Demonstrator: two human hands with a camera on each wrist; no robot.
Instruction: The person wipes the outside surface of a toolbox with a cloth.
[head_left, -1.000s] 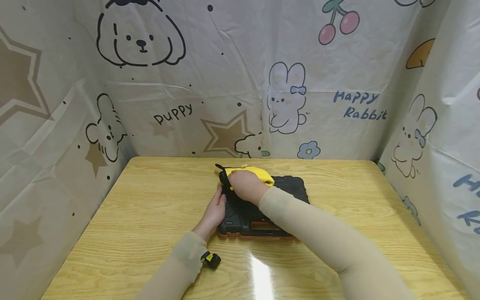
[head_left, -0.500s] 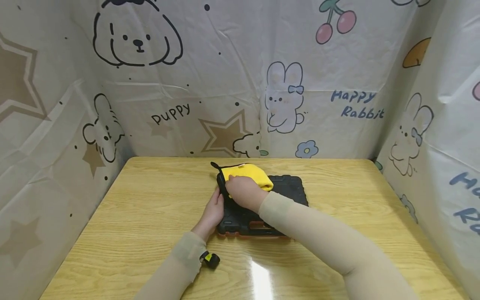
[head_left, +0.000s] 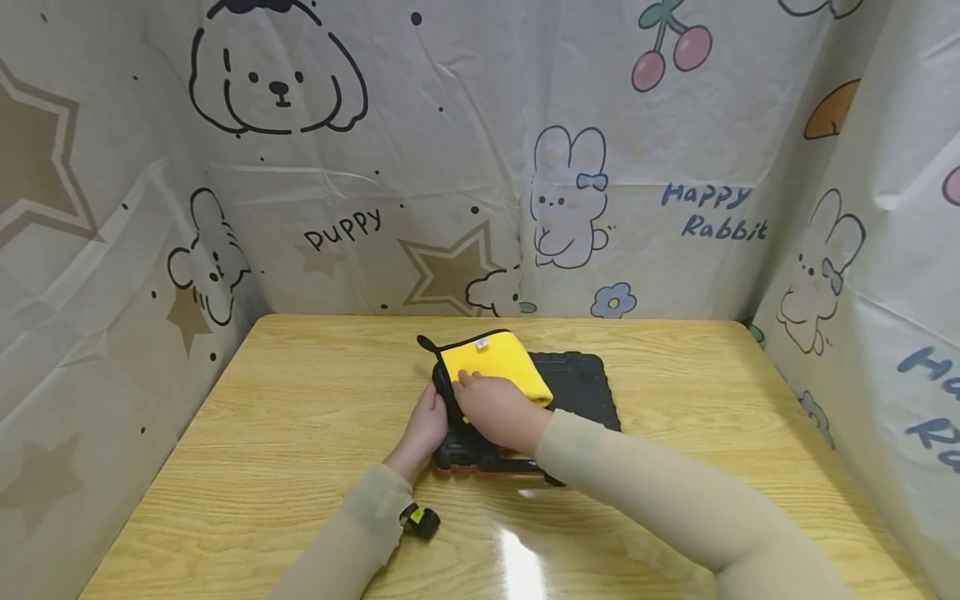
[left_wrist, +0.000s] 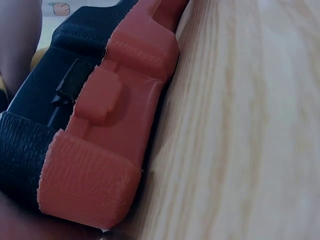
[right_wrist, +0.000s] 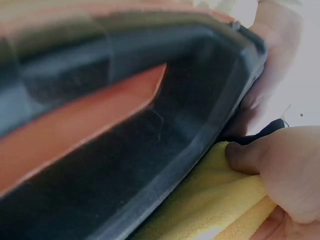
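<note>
A black tablet case with orange trim point(head_left: 581, 387) lies flat on the wooden table point(head_left: 300, 417). A yellow cloth with a black edge point(head_left: 501, 367) is spread over its far left corner. My right hand point(head_left: 495, 408) rests on the near part of the cloth and presses it onto the case. In the right wrist view the thumb point(right_wrist: 270, 155) pinches the yellow cloth point(right_wrist: 210, 205) against the case's black rim point(right_wrist: 125, 125). My left hand point(head_left: 426, 423) grips the case's left edge. The left wrist view shows the orange corner point(left_wrist: 100, 130) up close on the wood.
Printed cartoon sheets point(head_left: 570, 192) wall in the table at the back and both sides. A small black and yellow device point(head_left: 423, 522) sits at my left wrist. Bare wood lies left, right and in front of the case.
My right hand has slid towards me across the case, and more of the yellow cloth shows beyond it. The left hand has stayed on the case's left edge.
</note>
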